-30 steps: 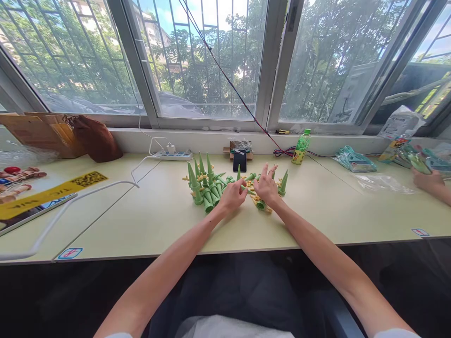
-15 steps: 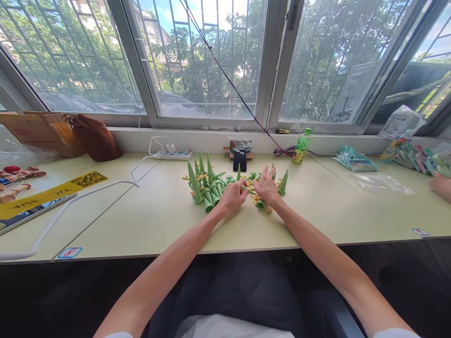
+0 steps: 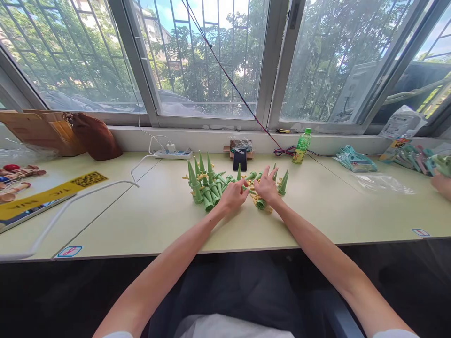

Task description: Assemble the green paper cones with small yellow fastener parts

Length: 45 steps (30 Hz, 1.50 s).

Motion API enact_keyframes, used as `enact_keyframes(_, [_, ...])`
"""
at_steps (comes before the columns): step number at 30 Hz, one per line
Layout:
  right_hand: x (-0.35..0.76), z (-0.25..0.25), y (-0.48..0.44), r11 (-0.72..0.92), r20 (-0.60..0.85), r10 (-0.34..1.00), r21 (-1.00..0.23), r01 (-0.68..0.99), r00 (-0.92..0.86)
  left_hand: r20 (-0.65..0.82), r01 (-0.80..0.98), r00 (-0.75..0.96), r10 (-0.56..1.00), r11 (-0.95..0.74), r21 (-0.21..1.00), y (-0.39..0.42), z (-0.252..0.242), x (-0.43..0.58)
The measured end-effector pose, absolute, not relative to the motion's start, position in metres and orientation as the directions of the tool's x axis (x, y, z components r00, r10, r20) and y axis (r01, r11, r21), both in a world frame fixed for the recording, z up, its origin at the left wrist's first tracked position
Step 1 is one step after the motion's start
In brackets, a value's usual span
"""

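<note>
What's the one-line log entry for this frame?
left hand: curled at green cones | right hand: spread open over cones | phone: behind cones | bottle: upright by window

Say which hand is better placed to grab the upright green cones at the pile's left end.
Probably left hand: it lies beside the upright cones; the right hand is farther off.

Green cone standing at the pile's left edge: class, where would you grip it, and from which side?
Green cone: probably pinch the wider lower part, coming from the left with the left hand; the tip tapers thin, and the other cones crowd its right side.
</note>
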State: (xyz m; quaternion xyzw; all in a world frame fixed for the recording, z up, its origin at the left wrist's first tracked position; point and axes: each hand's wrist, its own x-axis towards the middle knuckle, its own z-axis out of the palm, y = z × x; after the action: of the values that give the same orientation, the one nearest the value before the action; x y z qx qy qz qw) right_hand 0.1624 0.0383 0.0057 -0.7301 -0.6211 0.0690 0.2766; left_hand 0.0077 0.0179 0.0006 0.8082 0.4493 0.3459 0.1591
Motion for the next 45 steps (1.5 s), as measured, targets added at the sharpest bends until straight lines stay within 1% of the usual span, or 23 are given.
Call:
enact_keyframes(3, [0.163, 0.003, 0.042, -0.072, 0.245, 0.942, -0.515, 0.854, 0.228, 0.423, 0.618, 0.361, 0.831, -0.553, 0.559, 0.018, 0.001, 0.008])
enact_keyframes(8, [0.164, -0.003, 0.048, -0.080, 0.232, 0.945, -0.523, 0.849, 0.231, 0.416, 0.620, 0.370, 0.830, -0.555, 0.555, 0.018, 0.001, 0.008])
enact_keyframes(14, [0.165, -0.007, 0.051, -0.038, 0.277, 0.934, -0.555, 0.831, 0.227, 0.415, 0.630, 0.370, 0.831, -0.553, 0.546, 0.017, 0.002, 0.008])
enact_keyframes(21, [0.164, -0.004, 0.047, -0.047, 0.269, 0.939, -0.519, 0.853, 0.216, 0.418, 0.630, 0.379, 0.826, -0.560, 0.538, 0.018, 0.001, 0.008])
enact_keyframes(26, [0.164, -0.004, 0.046, 0.047, 0.379, 0.910, -0.503, 0.863, 0.171, 0.418, 0.630, 0.380, 0.825, -0.562, 0.537, 0.017, 0.002, 0.007])
enact_keyframes(30, [0.163, -0.001, 0.043, 0.117, 0.462, 0.879, -0.450, 0.885, 0.119, 0.417, 0.641, 0.371, 0.830, -0.554, 0.531, 0.018, 0.001, 0.008])
enact_keyframes(34, [0.162, 0.003, 0.040, 0.174, 0.515, 0.854, -0.417, 0.892, 0.074, 0.415, 0.646, 0.371, 0.831, -0.552, 0.528, 0.018, 0.001, 0.007])
enact_keyframes(39, [0.162, 0.003, 0.040, 0.226, 0.532, 0.845, -0.444, 0.867, 0.052, 0.425, 0.639, 0.375, 0.824, -0.562, 0.525, 0.018, 0.001, 0.007])
enact_keyframes(45, [0.164, 0.001, 0.043, 0.324, 0.550, 0.835, -0.495, 0.806, 0.002, 0.410, 0.660, 0.365, 0.836, -0.543, 0.520, 0.017, 0.002, 0.008])
